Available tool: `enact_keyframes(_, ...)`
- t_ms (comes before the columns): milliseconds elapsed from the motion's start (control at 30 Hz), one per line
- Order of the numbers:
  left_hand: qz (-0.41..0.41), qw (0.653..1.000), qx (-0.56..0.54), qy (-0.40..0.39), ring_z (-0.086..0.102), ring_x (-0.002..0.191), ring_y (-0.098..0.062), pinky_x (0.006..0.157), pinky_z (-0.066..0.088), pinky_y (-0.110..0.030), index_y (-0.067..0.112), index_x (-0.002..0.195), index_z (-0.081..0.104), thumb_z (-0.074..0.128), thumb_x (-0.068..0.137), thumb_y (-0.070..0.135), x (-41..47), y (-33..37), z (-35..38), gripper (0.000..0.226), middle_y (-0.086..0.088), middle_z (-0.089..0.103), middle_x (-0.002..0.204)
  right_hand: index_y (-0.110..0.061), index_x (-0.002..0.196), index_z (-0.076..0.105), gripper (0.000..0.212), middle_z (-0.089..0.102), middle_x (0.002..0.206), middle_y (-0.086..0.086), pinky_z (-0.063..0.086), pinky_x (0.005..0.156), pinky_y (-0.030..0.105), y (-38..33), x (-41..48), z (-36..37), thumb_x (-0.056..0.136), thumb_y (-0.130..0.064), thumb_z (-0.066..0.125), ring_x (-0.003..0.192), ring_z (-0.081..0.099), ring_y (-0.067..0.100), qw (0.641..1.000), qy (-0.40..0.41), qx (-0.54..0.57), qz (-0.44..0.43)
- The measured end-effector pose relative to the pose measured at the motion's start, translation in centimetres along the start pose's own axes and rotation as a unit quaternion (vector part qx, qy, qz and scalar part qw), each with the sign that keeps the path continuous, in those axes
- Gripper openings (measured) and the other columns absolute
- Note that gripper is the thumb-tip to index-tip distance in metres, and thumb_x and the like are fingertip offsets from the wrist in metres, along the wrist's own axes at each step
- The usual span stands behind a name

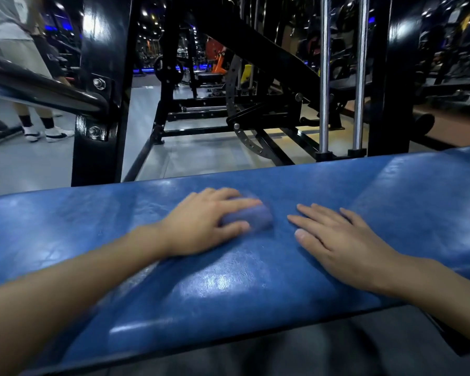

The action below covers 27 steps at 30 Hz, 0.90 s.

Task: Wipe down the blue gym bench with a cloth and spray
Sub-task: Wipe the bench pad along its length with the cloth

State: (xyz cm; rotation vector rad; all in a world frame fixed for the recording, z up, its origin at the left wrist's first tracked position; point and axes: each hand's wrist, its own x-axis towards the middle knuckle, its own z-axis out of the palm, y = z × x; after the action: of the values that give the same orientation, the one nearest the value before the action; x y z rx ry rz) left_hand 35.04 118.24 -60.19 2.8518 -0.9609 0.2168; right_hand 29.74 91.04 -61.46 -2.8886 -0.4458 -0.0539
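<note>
Head-worn wide-angle view, facing forward and down, close over the blue bench [228, 280]

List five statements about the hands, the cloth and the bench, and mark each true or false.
1. The left hand holds the cloth against the blue bench. True.
2. The right hand grips a spray bottle. False: it lies flat on the bench with straight fingers and holds nothing.
3. The two hands touch each other. False: bare bench shows between them.
4. Another person stands on the floor beyond the bench, at far left. True.
5. The cloth is white. False: it is bluish purple.
</note>
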Motion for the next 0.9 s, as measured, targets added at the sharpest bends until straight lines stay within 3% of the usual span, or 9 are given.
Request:
enact_keyframes(100,-0.103,0.994,-0.013,0.036,0.048,0.128,-0.028,0.107,0.037,-0.044,0.05,0.144,0.037,0.043,0.096,0.058,1.5,-7.5,-0.2,0.049,0.002,0.049,0.143,-0.047,0.147,0.022,0.07,0.01,0.159,-0.024,0.001,0.12,0.04,0.0,0.0,0.2,0.084,-0.067,0.0,0.146,-0.001,-0.002,1.0,-0.005,-0.013,-0.002)
enact_keyframes(200,-0.259,0.965,0.03,0.034,0.048,0.125,-0.036,0.105,0.037,-0.053,0.055,0.142,0.034,0.037,0.095,0.061,2.1,-12.9,-0.4,0.048,-0.002,0.049,0.142,-0.047,0.147,0.021,0.068,0.01,0.159,-0.025,0.001,0.12,0.039,0.0,0.0,0.2,0.085,-0.066,0.001,0.146,0.0,-0.002,1.0,-0.003,-0.025,-0.001)
enact_keyframes(267,-0.293,0.954,0.053,0.044,0.047,0.125,-0.04,0.104,0.036,-0.054,0.053,0.141,0.036,0.037,0.095,0.06,2.3,-13.4,-0.2,0.046,-0.002,0.049,0.143,-0.047,0.147,0.021,0.067,0.01,0.159,-0.024,0.001,0.12,0.039,-0.1,0.1,0.2,0.086,-0.065,0.002,0.146,0.001,-0.002,1.0,-0.001,-0.031,0.002)
enact_keyframes(367,-0.231,0.97,0.054,0.047,0.046,0.127,-0.037,0.104,0.036,-0.05,0.051,0.143,0.037,0.038,0.096,0.057,1.5,-10.2,-0.1,0.047,0.006,0.045,0.148,-0.048,0.147,0.02,0.066,0.009,0.159,-0.025,0.002,0.119,0.038,0.0,0.1,0.2,0.086,-0.065,0.001,0.145,0.0,-0.002,0.999,-0.004,-0.034,0.003)
enact_keyframes(467,-0.109,0.993,0.032,0.037,0.044,0.128,-0.03,0.105,0.037,-0.045,0.053,0.144,0.034,0.034,0.097,0.059,-1.0,-4.5,-0.2,0.048,0.008,0.043,0.149,-0.049,0.147,0.021,0.064,0.011,0.159,-0.025,0.003,0.119,0.037,0.0,0.1,0.1,0.087,-0.065,0.003,0.145,0.002,-0.003,1.0,-0.007,-0.028,0.01)
enact_keyframes(633,0.115,0.992,0.014,0.045,0.05,0.115,-0.023,0.092,0.043,-0.042,0.051,0.144,0.033,0.033,0.096,0.061,-6.7,5.3,0.2,0.049,0.01,0.046,0.144,-0.042,0.141,0.041,0.063,0.03,0.155,-0.019,0.01,0.118,0.039,-0.8,0.2,-0.4,0.089,-0.059,0.01,0.143,0.016,-0.002,0.998,0.029,0.024,0.04)
enact_keyframes(767,0.107,0.994,-0.014,0.012,0.045,0.121,-0.017,0.099,0.038,-0.04,0.055,0.145,0.031,0.032,0.094,0.064,-6.3,4.5,-0.5,0.052,0.014,0.04,0.146,-0.04,0.142,0.04,0.061,0.036,0.152,-0.018,0.017,0.117,0.041,-2.6,0.7,-0.6,0.09,-0.057,0.013,0.142,0.022,-0.002,0.995,0.076,0.059,0.008)
enact_keyframes(900,0.027,1.0,-0.008,-0.005,0.045,0.125,-0.02,0.104,0.037,-0.043,0.057,0.144,0.029,0.028,0.09,0.069,-3.4,-0.6,-0.6,0.055,0.012,0.041,0.146,-0.043,0.147,0.03,0.061,0.022,0.158,-0.019,0.007,0.119,0.038,-3.7,0.9,0.4,0.091,-0.057,0.009,0.146,0.01,0.0,1.0,0.016,0.017,0.011)
